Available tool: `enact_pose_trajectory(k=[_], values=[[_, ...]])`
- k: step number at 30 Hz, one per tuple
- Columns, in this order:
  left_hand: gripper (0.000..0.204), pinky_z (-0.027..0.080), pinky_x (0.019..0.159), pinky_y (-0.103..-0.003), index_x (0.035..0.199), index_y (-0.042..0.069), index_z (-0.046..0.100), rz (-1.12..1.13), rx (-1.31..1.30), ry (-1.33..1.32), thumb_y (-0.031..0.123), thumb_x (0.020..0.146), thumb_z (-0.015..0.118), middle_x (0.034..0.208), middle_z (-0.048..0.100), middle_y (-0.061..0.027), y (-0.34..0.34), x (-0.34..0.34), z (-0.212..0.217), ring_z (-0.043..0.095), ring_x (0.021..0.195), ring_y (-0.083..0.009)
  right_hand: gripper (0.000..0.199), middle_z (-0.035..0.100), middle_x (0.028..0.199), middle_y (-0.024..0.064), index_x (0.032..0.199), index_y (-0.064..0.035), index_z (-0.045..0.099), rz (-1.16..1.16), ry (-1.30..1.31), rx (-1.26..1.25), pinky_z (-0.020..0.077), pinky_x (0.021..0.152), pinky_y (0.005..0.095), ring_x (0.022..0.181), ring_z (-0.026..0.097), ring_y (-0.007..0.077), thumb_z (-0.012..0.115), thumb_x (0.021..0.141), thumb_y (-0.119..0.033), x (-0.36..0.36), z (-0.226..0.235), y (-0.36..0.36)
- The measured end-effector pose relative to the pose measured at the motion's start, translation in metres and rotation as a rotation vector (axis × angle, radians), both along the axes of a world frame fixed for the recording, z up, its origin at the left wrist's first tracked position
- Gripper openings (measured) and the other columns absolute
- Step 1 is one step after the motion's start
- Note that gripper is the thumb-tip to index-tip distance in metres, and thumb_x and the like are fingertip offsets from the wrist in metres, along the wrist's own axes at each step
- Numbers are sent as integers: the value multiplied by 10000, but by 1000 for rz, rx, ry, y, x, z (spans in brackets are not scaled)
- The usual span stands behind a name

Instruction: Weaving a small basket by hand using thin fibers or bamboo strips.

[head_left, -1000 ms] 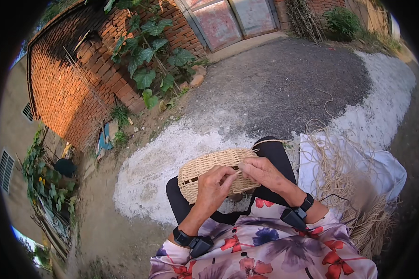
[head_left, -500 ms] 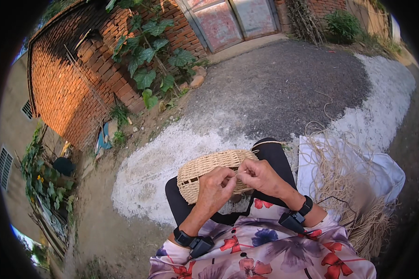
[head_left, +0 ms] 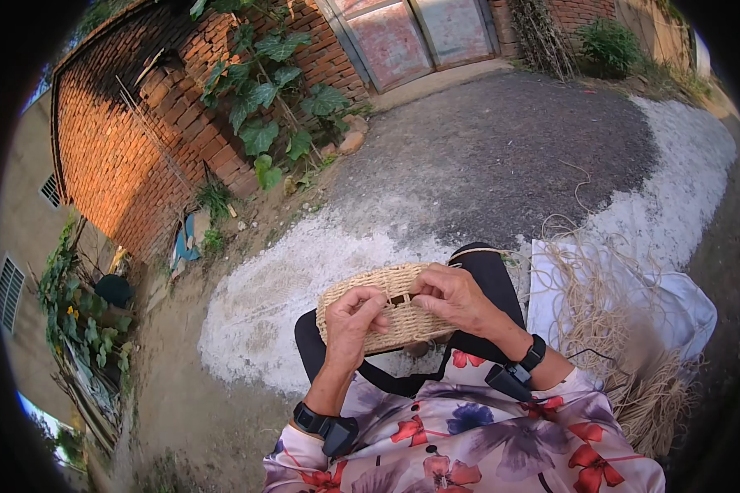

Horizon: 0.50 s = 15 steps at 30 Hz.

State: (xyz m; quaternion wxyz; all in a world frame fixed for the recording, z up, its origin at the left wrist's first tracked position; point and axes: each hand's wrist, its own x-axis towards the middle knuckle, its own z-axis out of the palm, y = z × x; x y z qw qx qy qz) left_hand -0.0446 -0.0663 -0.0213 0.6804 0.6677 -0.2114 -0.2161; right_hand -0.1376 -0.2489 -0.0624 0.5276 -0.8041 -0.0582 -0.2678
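Note:
On my lap rests a boxy, round-cornered piece woven from straw-coloured cord (head_left: 362, 283). A dark gap with short pale strands across it shows between my hands. My left hand (head_left: 353, 324) lies over the left part of the weave, thumb and forefinger pinched together; what they grip is too small to make out. At the gap's right edge, my right hand (head_left: 454, 301) pinches a pale cord with thumb and fingers. Below the woven piece a small rounded brown end (head_left: 417, 348) peeks out. A loose strand of cord (head_left: 492, 251) runs over my right knee.
To my right, a tangled heap of cord (head_left: 654, 394) spills over a white sack (head_left: 689, 311). White powdery ground (head_left: 255, 329) and dark gravel (head_left: 501, 140) spread ahead. Farther off are a brick wall (head_left: 111, 156), a leafy plant (head_left: 259, 135) and a metal door (head_left: 390, 49).
My hands, close together before, have moved apart. The left went left over the weave and the right shifted slightly, uncovering the gap between them.

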Motion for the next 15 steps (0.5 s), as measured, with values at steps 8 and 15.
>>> enact_pose_trajectory(k=[8,15], values=[[121,566,628,-244,993,32,567,-167,-1,113,143,950,589,935,637,-80,-5,-1,1,636,731,-124,94,563,812,117,875,-16,607,-70,-127,-304,469,675,375,755,589,270,619,837,-102,13,-11,12],[99,561,648,-254,979,14,559,-220,293,-99,110,968,535,884,631,-78,-21,1,5,639,750,-130,92,535,688,6,889,-8,591,16,97,355,399,570,268,647,474,71,622,860,-90,5,-21,8]])
